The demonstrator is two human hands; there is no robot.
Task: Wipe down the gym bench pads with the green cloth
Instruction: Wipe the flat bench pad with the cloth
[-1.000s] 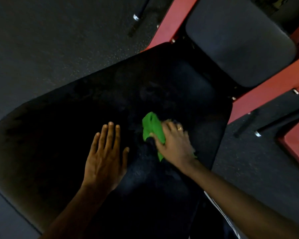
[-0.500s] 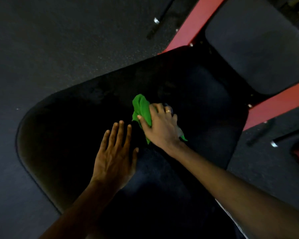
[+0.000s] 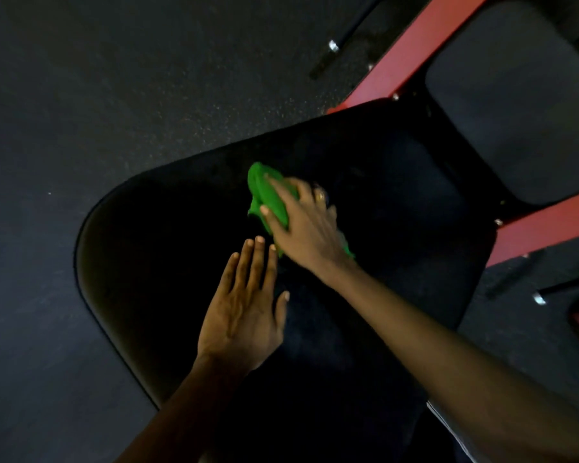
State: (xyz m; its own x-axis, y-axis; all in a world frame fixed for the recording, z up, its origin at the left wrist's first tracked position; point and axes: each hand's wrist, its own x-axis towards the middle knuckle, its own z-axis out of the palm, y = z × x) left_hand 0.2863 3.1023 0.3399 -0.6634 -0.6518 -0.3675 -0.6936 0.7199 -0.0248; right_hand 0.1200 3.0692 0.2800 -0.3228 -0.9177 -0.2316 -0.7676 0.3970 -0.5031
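A large black bench pad (image 3: 154,248) fills the middle of the view. My right hand (image 3: 306,225) presses a bunched green cloth (image 3: 268,192) onto the pad near its middle; most of the cloth is under the palm, with a fold sticking out past the fingertips. My left hand (image 3: 244,312) lies flat on the pad just below and left of the cloth, fingers together and holding nothing. A second, smaller black pad (image 3: 522,105) sits at the upper right.
Red metal frame bars (image 3: 415,51) run diagonally beside the smaller pad, another red frame bar (image 3: 549,225) crosses at the right. Dark speckled rubber floor (image 3: 114,78) surrounds the bench. Black bars with metal ends (image 3: 331,48) lie on the floor beyond.
My right hand has slid the green cloth up and to the left across the pad, toward its far edge. The left hand stays flat on the pad; the view has shifted.
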